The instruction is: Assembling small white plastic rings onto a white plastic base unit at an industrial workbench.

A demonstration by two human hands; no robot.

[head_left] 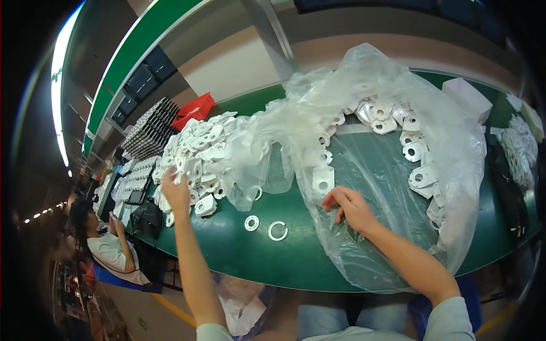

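At the left edge of a heap of white plastic parts (pixel 213 152), my left hand (pixel 175 192) has its thumb and fingers closed about one white plastic part (pixel 178 178). Its outline blends into the heap behind. My right hand (pixel 354 209) hovers over a clear plastic bag (pixel 375 170), fingers loosely bent and apart, with nothing seen between them. Close to its fingertips is a flat white part with a round hole (pixel 323 179). More such white parts (pixel 421 176) lie in a curve inside the bag.
A white ring (pixel 251 223) and a split ring (pixel 278 231) lie on the green table (pixel 239 250). Behind the heap are a red bin (pixel 194 111) and stacked trays (pixel 151 129). A white box (pixel 467 100) stands far right. A co-worker (pixel 114 250) sits at left.
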